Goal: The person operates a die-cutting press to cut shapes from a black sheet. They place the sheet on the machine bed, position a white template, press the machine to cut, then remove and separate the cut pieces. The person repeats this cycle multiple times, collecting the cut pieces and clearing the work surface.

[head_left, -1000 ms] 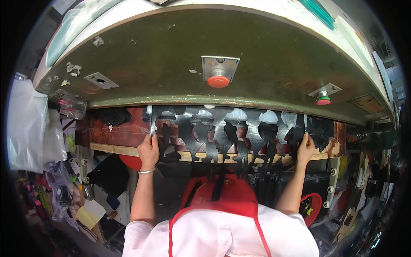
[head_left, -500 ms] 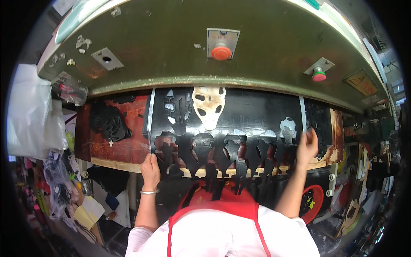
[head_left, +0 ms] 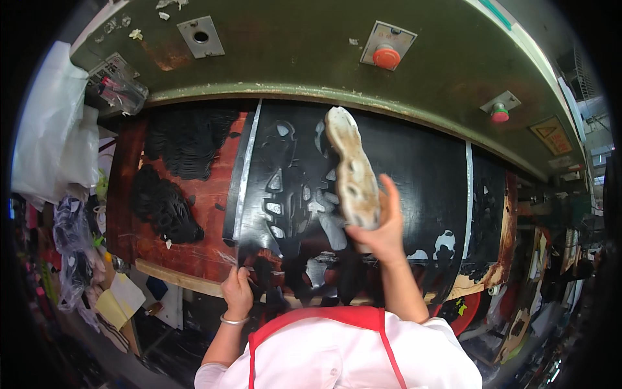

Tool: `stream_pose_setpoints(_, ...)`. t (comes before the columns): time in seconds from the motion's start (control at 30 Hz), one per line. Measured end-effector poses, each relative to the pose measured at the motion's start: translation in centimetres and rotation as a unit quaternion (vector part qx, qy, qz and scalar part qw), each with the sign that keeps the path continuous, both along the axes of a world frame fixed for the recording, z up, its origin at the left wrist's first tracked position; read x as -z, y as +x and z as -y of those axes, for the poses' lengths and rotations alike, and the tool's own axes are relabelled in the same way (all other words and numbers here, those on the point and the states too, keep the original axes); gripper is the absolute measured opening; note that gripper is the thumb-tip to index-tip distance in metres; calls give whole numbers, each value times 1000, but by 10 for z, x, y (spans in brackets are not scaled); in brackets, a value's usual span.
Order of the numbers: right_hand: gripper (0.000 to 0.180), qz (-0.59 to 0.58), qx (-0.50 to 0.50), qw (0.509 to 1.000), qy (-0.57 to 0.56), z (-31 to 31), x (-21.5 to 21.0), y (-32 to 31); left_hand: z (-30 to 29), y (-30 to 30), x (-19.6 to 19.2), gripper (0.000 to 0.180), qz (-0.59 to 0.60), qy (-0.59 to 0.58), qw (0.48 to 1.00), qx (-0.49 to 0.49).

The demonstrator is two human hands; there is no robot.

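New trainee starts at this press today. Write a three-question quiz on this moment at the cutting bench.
1. True or false: the right hand holds the pale, shoe-sole-shaped cutting die over the black sheet of material with cut-out holes.
2. What does the left hand grip?
A. the sheet's near edge
B. the round red button on the green press head
C. the pile of black cut pieces on the reddish-brown board
3. Fill in: the person wears a red ____ over white clothes.

Key: 1 true; 2 A; 3 apron
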State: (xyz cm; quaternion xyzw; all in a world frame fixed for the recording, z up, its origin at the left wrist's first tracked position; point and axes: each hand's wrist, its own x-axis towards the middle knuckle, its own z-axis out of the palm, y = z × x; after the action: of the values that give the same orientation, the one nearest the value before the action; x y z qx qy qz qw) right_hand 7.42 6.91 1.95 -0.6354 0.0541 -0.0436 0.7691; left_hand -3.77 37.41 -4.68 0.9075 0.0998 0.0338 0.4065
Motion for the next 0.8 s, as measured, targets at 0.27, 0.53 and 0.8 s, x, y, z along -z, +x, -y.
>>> stream_pose_setpoints(0.27,100,25,79,997,11,62,-26,-45,-7,-18,2,28,-22,-55,998,5)
stream_pose_setpoints(0.53,87,-57,70,974,-210,65,-16,-22,2,5,2,27,-15,-30,999,14)
stream_pose_setpoints(0.8,104,48,90,872,-478,63,34,60,15,70,10,29,29,13,999,7)
